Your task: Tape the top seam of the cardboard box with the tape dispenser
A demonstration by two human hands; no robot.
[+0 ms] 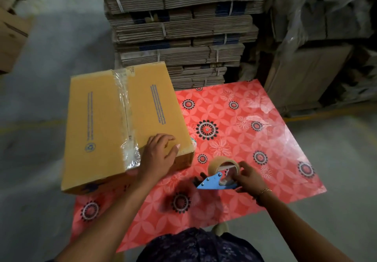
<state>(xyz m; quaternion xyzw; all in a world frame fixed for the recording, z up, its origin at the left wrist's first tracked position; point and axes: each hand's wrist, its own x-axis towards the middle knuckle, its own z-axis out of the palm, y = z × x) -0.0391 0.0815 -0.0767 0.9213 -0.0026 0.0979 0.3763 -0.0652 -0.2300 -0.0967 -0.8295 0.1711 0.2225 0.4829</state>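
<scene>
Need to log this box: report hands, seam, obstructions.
Left hand flat on cardboard box. Right hand gripping tape dispenser on table. Top seam already taped. Nothing obstructing.

A red tablecloth [244, 119] with dark round flowers lies spread under both hands. Far past the hands stands a tall pile of flat cardboard [179, 31], tied in bundles with white straps (some sheets have blue on them). To the right of it sit things wrapped in clear plastic [326, 17]. The grey floor [40, 78] shows all around.
</scene>
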